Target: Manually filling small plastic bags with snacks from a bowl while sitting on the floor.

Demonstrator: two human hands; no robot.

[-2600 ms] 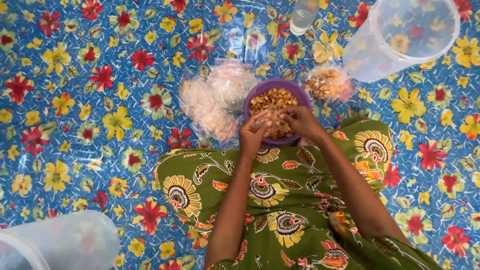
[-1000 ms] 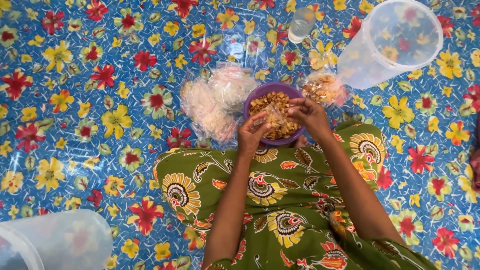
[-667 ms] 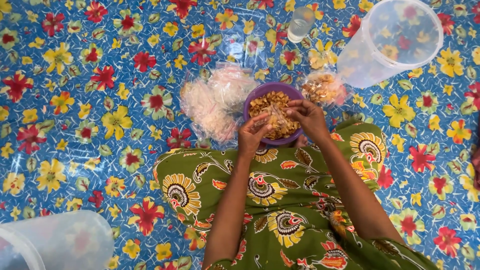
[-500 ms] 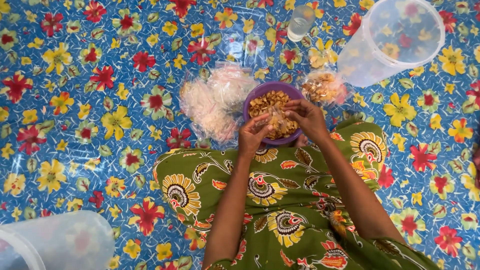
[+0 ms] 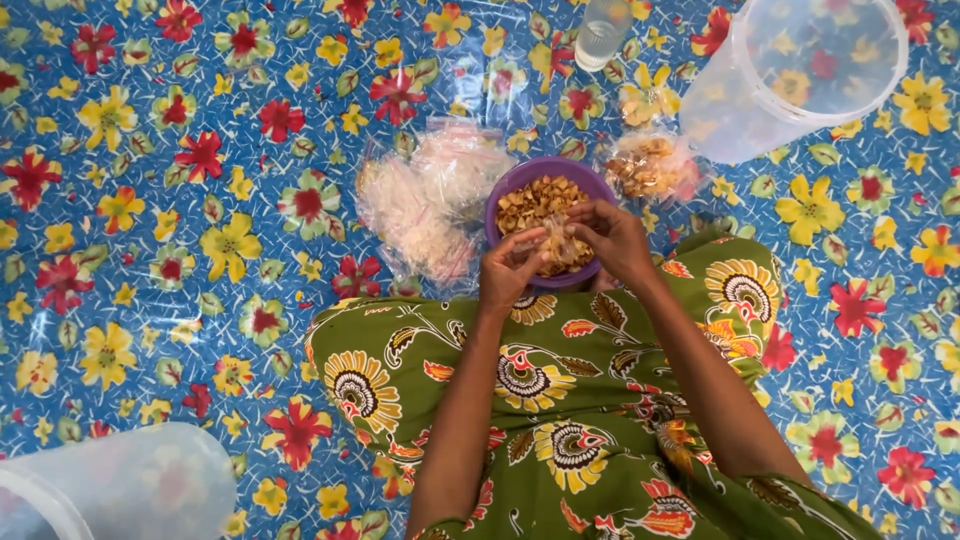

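Both hands are held together over a purple bowl (image 5: 520, 180), where a small clear plastic bag (image 5: 558, 243) of tan snack pieces is pinched between them. By the left hand (image 5: 508, 272) the bag is gripped from the near side with curled fingers; by the right hand (image 5: 612, 235) it is gripped from the far side, with fingertips bent down onto the plastic. The small bag is seen just above the near rim of the bowl, which is filled with loose tan snack pieces (image 5: 535, 198).

The bowl is set on a blue floral mat (image 5: 150, 250), touching the edge of the green patterned dress (image 5: 560, 400) spread over the person's lap. Just left of the bowl a heap of empty clear bags (image 5: 425, 205) is laid. Just to the right of the bowl, a filled snack bag (image 5: 648, 165) is placed. Beyond that, at the upper right, a large clear plastic tub (image 5: 800, 70) is tilted on the mat. A small clear cup (image 5: 603, 30) is seen at the top edge, well apart from the hands. At the lower left corner, another clear tub (image 5: 110, 490) is partly shown.
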